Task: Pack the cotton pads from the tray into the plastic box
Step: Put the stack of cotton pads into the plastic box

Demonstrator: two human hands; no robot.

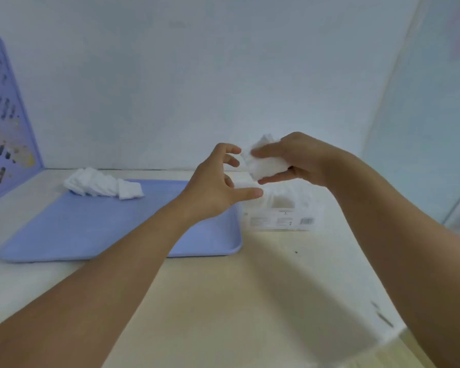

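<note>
Right hand (298, 158) grips cotton pads (266, 166) (above box); left hand (215, 187) spread.

White cotton pads (104, 185) heaped on blue tray (91, 229)

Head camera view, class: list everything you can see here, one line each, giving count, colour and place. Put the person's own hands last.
Tray: one, light blue, flat on the table, left of centre.
Loose cotton pads: one heap, number unclear, white, at the tray's far edge.
Plastic box: one, clear with printed labels, on the table just right of the tray.
Held cotton pads: a small stack, white, above the box.
Table: one, pale cream, under everything.
Perforated panel: one, blue, standing at far left.
Left hand: fingers spread, holding nothing, beside the stack.
Right hand: grips the held cotton pads.
</note>
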